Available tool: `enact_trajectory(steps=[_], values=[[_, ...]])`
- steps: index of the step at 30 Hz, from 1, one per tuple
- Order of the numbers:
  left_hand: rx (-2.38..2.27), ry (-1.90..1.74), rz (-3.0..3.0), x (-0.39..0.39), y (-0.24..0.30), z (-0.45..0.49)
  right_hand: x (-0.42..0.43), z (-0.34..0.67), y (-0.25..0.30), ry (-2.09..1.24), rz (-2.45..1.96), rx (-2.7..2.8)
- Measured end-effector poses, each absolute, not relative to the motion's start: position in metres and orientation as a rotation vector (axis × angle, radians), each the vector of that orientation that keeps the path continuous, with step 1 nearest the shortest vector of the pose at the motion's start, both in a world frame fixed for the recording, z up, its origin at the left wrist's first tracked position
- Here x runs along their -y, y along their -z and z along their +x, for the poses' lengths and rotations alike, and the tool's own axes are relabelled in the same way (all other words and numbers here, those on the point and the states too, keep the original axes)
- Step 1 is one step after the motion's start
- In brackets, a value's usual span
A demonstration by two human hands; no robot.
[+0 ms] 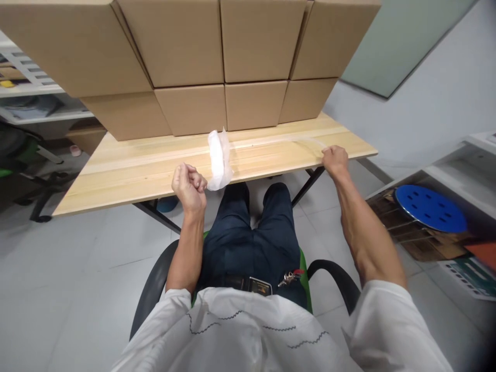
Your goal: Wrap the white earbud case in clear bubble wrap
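Observation:
A soft white bundle in thin translucent wrapping [219,161] stands out near the middle of the table's front edge. My left hand [189,185] is closed in a pinch at the bundle's lower left corner, its fingers curled toward the palm. Well to the right, my right hand [335,157] is closed on the end of a thin translucent strip [308,139]. That strip arcs leftward over the wood and grows too faint to follow; whether it joins the bundle I cannot tell.
Two rows of cardboard boxes [188,111] stand along the back of the wooden table [127,170]. A blue round stool top [431,208] lies at right by white shelving [461,175]. I sit on a chair with black armrests [336,279]. More shelves [46,93] are at left.

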State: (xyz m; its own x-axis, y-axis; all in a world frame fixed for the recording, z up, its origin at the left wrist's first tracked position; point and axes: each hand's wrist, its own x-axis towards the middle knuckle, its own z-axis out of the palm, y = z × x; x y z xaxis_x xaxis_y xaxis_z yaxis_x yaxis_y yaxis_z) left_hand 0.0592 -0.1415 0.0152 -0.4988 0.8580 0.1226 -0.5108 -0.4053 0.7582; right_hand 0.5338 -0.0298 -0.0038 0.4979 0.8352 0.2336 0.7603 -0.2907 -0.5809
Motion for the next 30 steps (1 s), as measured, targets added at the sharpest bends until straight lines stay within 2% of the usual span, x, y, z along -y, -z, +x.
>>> enact_trajectory(steps=[5,13,21,30], values=[[-0.989,-2.060,0.810,0.137,0.010,0.053,0.016,0.512,0.010,-0.103,-2.283,1.474],[-1.261,-2.031,1.091,0.138,0.037,0.048,-0.007,0.493,0.011,-0.004,-2.182,1.610],[-1.552,-1.858,1.475,0.136,0.058,0.039,-0.023,0.485,-0.008,0.087,-2.066,1.780],[-1.569,-1.596,1.851,0.122,0.075,0.044,0.014,0.464,0.019,0.280,-1.850,1.973]])
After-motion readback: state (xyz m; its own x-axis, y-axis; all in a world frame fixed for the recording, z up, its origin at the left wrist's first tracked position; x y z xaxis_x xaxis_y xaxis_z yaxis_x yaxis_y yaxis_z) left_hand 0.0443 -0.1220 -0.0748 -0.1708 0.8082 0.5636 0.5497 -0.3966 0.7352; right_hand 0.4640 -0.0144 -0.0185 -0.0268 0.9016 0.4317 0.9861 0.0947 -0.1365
